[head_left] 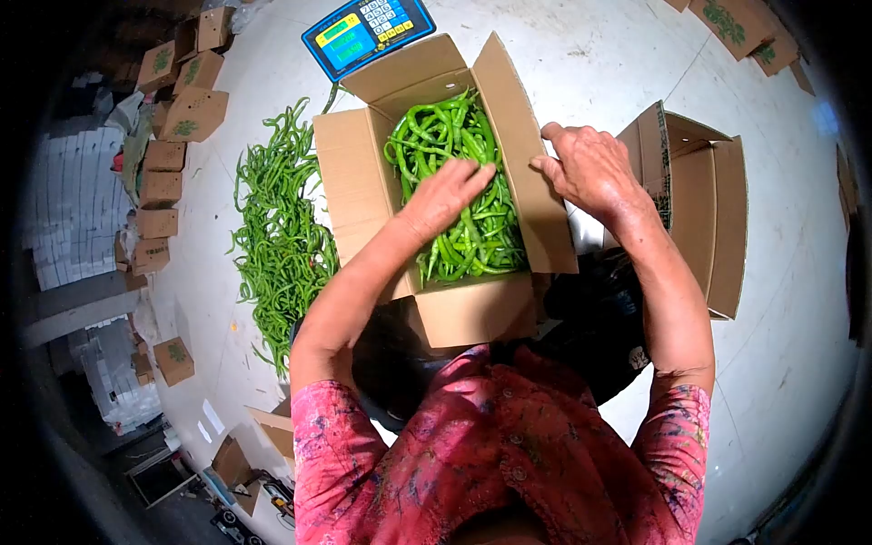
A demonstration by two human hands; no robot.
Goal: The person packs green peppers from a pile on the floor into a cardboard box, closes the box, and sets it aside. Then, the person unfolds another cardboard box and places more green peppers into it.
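A cardboard box [354, 182] stands before me with its flaps folded out, filled with long green chili peppers [481, 232]. My left hand [445, 195] reaches in from the left and lies on top of the peppers. Its fingers stretch across them, with no pepper visibly lifted; the undersides of the fingers are hidden. At the box's right flap [536, 200], my right hand [590, 168] has its thumb and fingers around the outer edge.
A digital scale display [363, 36] sits behind the box. More chili peppers [282, 236] lie heaped on the floor to the left. An open cardboard box [713, 204] is at the right. Several cartons [163, 191] line the far left, and others [745, 27] stand at the upper right.
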